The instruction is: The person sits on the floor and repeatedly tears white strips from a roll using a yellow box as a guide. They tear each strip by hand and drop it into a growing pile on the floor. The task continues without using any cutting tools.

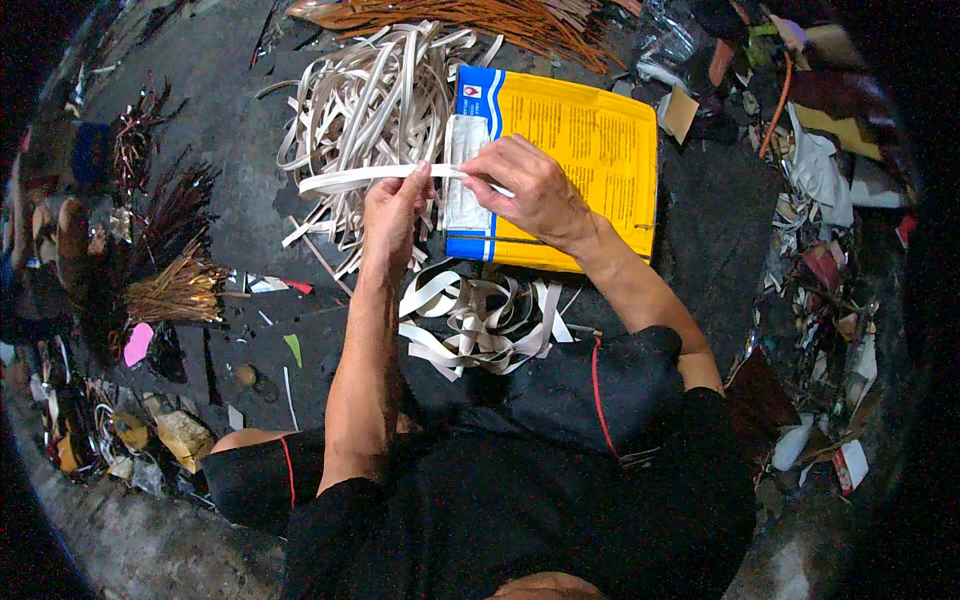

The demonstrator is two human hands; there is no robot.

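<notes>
A flat white strip (335,184) is stretched level between my two hands, and its left part curves back over the pile. My left hand (395,208) pinches it between thumb and fingers. To its right, my right hand (528,188) is closed in a pinch at the strip's other end, above a yellow and blue printed panel (600,150). A pale rectangular patch (466,205) lies on the panel's blue side, partly under the strip. Beyond my left hand is a tangled heap of white strips (365,110). Looped wider white strips (470,325) lie close to my lap.
Brown rods (490,25) lie at the far edge. Bundles of thin copper-coloured strands (178,292) sit at the left. Mixed scraps (820,180) line the right side, and more litter, including a crumpled yellowish piece (184,438), lies at the near left on the dark floor.
</notes>
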